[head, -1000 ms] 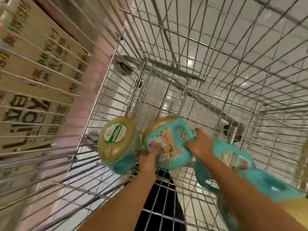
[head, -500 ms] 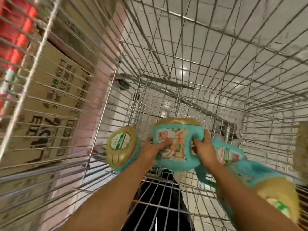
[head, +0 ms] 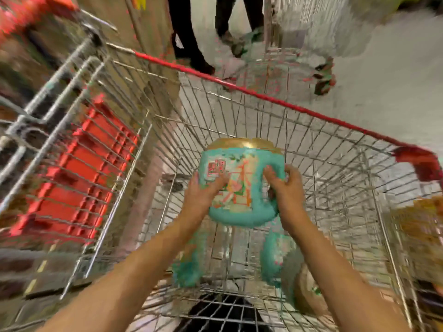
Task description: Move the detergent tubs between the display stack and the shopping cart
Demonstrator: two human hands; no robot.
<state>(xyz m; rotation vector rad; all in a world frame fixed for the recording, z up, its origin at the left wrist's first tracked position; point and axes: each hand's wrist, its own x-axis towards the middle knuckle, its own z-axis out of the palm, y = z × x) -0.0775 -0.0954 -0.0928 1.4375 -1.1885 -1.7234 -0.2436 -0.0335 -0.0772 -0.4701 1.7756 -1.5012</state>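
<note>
I hold a teal detergent tub with a gold lid upright above the inside of the wire shopping cart. My left hand presses against its left side and label. My right hand grips its handle on the right side. Below it, blurred teal tubs and another tub lie on the cart's floor. A gold lid of a further tub shows low on the right.
The cart's red handle bar runs across the far side. A red plastic crate sits behind wire on the left. Two people's legs stand beyond the cart, and another foot is at the right. The picture is motion-blurred.
The tub has risen from the cart floor to well above the other tubs, held in both hands. My head has tipped up, bringing the red handle bar and the aisle into view.
</note>
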